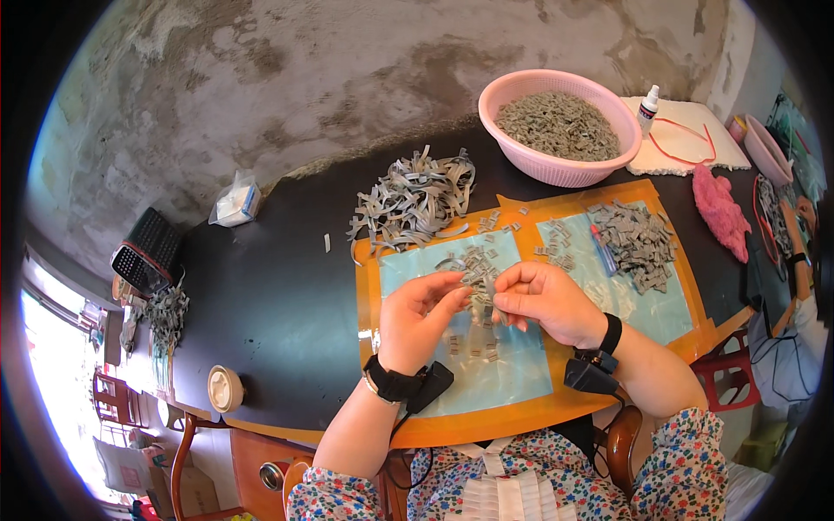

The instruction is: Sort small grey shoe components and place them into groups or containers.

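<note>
My left hand (419, 314) is closed, its thumb and fingers pinched together; what they hold, if anything, is too small to make out. Close beside it, my right hand (552, 301) pinches a short grey strip (492, 300) between thumb and fingers. Both hands are over a light-blue sheet (512, 382) edged with orange tape. Just beyond the fingers lies a loose heap of small grey clip-like pieces (475, 262). A tangled pile of long grey strips (421, 195) rests farther back on the left.
A pink basket (556, 172) full of small grey pieces stands at the back. On the right lie another heap of pieces (638, 247), a blue pen-shaped tool (603, 252) and a pink cloth (720, 213). A cup (225, 388) sits front left. Another person's arm (801, 278) shows far right.
</note>
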Available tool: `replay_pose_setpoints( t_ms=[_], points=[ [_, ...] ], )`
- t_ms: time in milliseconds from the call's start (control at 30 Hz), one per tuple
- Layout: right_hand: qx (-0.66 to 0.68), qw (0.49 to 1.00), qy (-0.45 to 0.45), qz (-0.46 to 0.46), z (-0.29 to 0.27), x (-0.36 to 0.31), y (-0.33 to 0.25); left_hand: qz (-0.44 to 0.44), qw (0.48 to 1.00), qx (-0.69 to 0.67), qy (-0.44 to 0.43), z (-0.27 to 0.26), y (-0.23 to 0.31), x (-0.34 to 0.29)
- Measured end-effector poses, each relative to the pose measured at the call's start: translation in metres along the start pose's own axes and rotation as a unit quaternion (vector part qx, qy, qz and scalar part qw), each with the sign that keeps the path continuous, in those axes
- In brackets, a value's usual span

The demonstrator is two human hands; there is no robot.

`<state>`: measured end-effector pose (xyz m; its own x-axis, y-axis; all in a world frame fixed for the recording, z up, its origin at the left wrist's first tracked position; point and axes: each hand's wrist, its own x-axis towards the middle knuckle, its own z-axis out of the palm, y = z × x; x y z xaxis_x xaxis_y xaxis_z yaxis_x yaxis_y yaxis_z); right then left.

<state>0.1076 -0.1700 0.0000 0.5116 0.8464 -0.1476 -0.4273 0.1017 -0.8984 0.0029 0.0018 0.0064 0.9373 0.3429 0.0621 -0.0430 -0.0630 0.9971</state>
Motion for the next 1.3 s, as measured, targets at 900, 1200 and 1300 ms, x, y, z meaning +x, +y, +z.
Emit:
replay_pose_setpoints(
  t_ms=[900,1200,1300],
  points=[
    [0.051,0.982,-0.176,0.054,0.001,-0.015,-0.006,0.379,0.907,0.176,-0.052,0.003,0.020,-0.019],
    [0.023,0.986,-0.162,0.034,0.001,-0.015,-0.005,0.396,0.888,0.223,-0.072,0.004,0.025,-0.016],
    [0.022,0.989,-0.142,0.026,0.001,-0.013,-0.003,0.368,0.894,0.253,-0.033,0.006,0.021,-0.019]
  ],
)
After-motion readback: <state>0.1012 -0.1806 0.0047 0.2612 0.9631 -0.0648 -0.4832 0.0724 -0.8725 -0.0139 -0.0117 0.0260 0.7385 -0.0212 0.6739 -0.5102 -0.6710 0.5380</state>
